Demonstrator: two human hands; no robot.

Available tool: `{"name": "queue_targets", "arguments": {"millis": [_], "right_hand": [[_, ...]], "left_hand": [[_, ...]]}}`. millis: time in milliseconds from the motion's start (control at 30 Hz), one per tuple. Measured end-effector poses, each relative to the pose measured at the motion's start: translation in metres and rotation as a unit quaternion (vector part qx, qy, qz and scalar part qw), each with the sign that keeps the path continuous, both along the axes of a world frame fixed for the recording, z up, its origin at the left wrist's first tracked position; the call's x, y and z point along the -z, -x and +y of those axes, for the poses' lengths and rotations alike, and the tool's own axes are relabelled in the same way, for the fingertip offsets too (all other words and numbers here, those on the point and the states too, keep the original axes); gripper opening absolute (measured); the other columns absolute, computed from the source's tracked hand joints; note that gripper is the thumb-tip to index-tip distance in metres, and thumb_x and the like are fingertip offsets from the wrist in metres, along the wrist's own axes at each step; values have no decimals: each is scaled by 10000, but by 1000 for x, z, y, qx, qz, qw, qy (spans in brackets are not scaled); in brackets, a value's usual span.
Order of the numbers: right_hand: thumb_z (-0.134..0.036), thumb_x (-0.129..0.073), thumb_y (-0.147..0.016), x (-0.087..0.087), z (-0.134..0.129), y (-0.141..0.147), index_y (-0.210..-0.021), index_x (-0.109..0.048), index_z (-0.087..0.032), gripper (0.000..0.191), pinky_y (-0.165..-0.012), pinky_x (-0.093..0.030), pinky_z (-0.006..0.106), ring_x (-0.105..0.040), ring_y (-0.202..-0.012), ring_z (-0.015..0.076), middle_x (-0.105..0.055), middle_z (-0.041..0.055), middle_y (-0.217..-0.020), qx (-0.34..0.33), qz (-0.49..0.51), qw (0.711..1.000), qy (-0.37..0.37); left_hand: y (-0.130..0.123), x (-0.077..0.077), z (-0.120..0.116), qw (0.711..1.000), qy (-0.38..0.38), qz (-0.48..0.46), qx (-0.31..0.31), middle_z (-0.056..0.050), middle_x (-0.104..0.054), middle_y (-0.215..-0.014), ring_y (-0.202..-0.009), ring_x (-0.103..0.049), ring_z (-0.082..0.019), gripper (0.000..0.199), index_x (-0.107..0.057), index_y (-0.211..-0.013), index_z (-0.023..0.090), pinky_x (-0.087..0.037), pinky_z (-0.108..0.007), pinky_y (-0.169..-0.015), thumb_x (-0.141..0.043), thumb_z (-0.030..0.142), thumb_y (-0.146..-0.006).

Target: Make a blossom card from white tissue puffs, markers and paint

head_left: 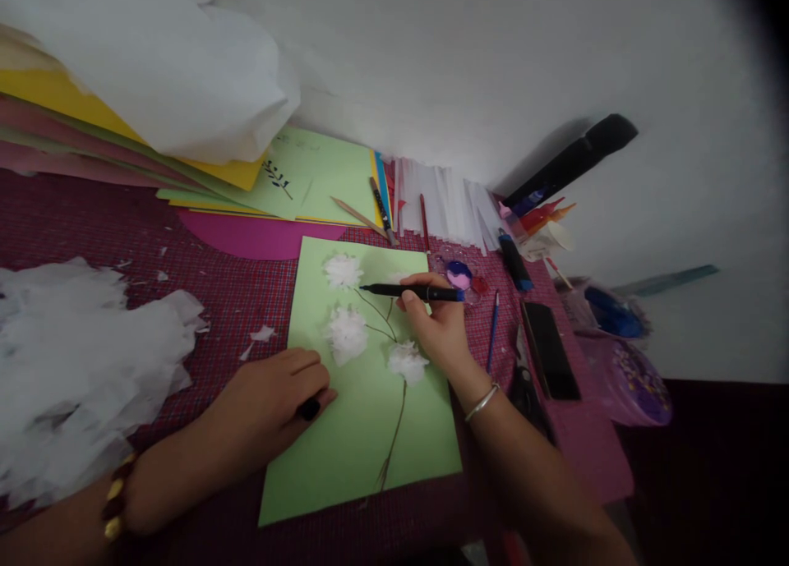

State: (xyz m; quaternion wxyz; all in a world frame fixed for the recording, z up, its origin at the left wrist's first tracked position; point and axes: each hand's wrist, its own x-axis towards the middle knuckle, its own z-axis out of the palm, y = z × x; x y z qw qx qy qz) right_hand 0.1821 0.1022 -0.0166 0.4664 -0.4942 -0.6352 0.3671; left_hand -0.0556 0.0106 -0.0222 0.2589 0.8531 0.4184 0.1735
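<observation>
A light green sheet [345,451] lies on the table, bearing thin brown drawn stems and several white paper flowers [346,333]. My right hand [436,324] grips a black marker [412,291], its tip at the upper end of a stem, just below the top left flower. At the sheet's left edge rests my left hand [283,398], fingers curled round a small black cap [309,408].
White tissue pieces [80,369] are heaped at the left. Stacked coloured papers [333,176], pencils and white strips [447,200] lie behind the sheet. To the right are a paint palette [459,275], a blue brush [493,332], scissors [523,385] and a phone [551,350].
</observation>
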Motion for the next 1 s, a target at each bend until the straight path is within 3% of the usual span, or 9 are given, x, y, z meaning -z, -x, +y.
{"name": "queue_targets", "arguments": {"millis": [733, 1000], "right_hand": [[-232, -591, -819, -8, -1, 1, -875, -621, -229, 63, -601, -450, 280, -565, -660, 128, -601, -12, -770, -3, -10, 1000, 20], [-341, -567, -873, -12, -1, -2, -955, -580, -248, 125, -538, -430, 259, -560, -553, 115, -596, -46, -616, -26, 164, 985, 47]], "left_hand": [[2, 3, -2, 1000, -5, 6, 0, -15, -541, -754, -700, -524, -158, 253, -542, -762, 189, -332, -291, -616, -413, 232, -975], [2, 3, -3, 1000, -18, -1, -7, -14, -535, -739, -685, -510, -150, 287, -537, -743, 187, -324, -285, -611, -394, 251, -983]]}}
